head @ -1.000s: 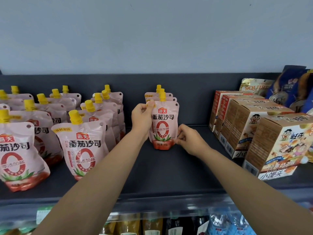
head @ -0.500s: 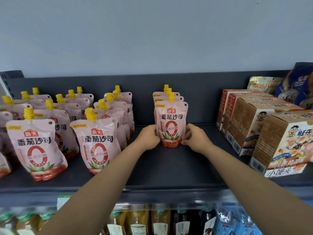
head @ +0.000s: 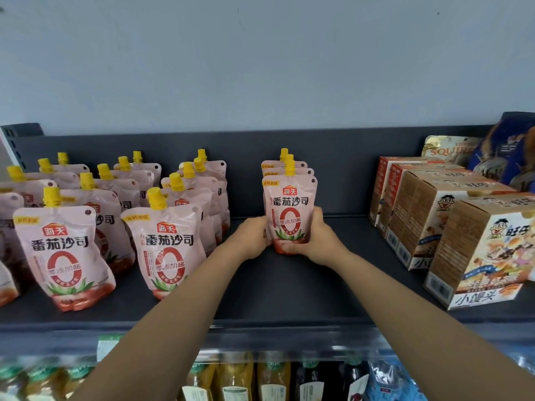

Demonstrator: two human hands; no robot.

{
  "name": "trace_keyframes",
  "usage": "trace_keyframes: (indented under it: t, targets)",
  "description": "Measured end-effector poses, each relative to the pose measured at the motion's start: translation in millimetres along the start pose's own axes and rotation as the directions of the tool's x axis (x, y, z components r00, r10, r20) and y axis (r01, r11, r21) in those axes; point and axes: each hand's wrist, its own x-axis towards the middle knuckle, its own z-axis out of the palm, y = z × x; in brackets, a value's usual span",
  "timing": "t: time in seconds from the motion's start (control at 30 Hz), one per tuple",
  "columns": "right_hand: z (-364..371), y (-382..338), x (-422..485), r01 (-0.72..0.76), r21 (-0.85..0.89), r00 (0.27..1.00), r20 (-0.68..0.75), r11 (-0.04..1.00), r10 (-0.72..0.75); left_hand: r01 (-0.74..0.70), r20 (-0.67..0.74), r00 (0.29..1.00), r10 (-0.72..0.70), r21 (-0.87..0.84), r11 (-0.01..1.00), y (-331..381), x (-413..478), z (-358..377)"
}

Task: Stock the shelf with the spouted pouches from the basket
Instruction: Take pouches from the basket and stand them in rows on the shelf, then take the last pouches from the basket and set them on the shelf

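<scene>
Pouch point(head: 289, 209) stands upright (spout up) mid-shelf point(head: 275, 287), fronting a short row. Left hand point(head: 254, 238) and right hand point(head: 317, 241) flank its base, equally near, fingers curled round both edges.

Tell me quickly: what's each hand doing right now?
Left hand: holds the lower left edge of the front pouch.
Right hand: grips the same pouch's lower right, thumb across its base.
</scene>
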Motion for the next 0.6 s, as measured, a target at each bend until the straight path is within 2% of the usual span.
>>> trace_keyframes:
  t: [0.17,0.3,0.4,0.5,0.6]
  targets:
    - [1,-2,-2,-0.031,-0.052,0.999,-0.022,0.998,0.03,0.063,-0.005,0.998,-0.063,0.09,0.994,6,-1,2]
    - [3,-7,-14,-0.043,-0.104,0.992,-0.125,0.994,0.03,0.12,-0.051,0.992,-0.113,0.166,0.979,10,-8,4]
    - [-5,-12,-35,-0.118,-0.216,0.981,-0.176,0.969,0.081,0.154,-0.101,0.984,-0.147,0.068,0.986,14,-22,4]
    - [-25,-18,-70,-0.13,-0.415,0.971,-0.239,0.901,0.03,0.125,-0.27,0.956,-0.114,0.024,0.992,29,-51,5]
    - [-51,-27,-116,-0.093,-0.562,0.961,-0.267,0.822,-0.074,0.013,-0.458,0.887,0.054,0.141,0.99,56,-92,8]
